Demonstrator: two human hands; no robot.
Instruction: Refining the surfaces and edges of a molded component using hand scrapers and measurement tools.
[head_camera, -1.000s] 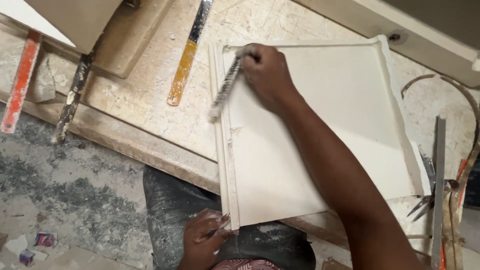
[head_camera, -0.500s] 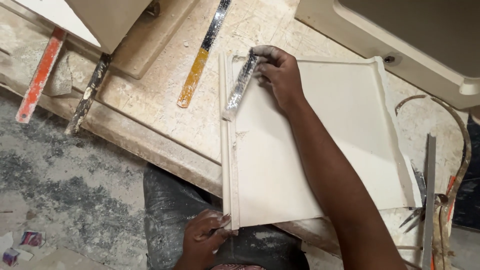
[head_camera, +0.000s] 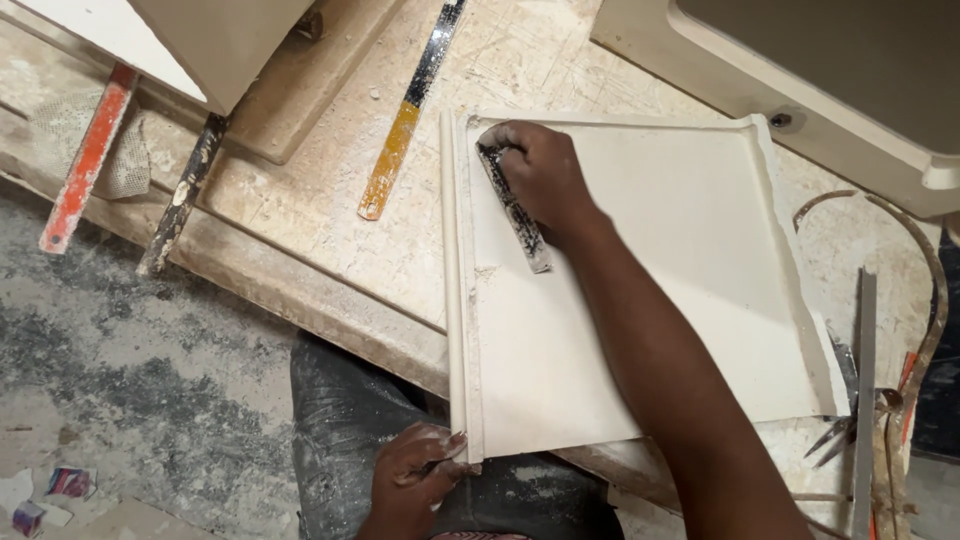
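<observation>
right hand clenched on dusty file blade, laid on white moulded panel near raised left rim | left hand grips panel's near corner | panel flat on bench | advice: keep blade flat, light strokes along rim, left holds firm

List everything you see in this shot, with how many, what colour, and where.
Moulded panel: one, cream, centre of workbench.
Scraper blade: one, dark, on panel's upper left, under right hand.
Workbench: one, dusty beige, across frame.
Metal strip: one, black and yellow, left of panel.
Red bar: one, far left.
Dark bar: one, beside red bar.
Cream casting: one, top right.
Metal tools: several, grey, right edge.
Right hand: pressing the blade.
Left hand: at panel's lower left corner.
</observation>
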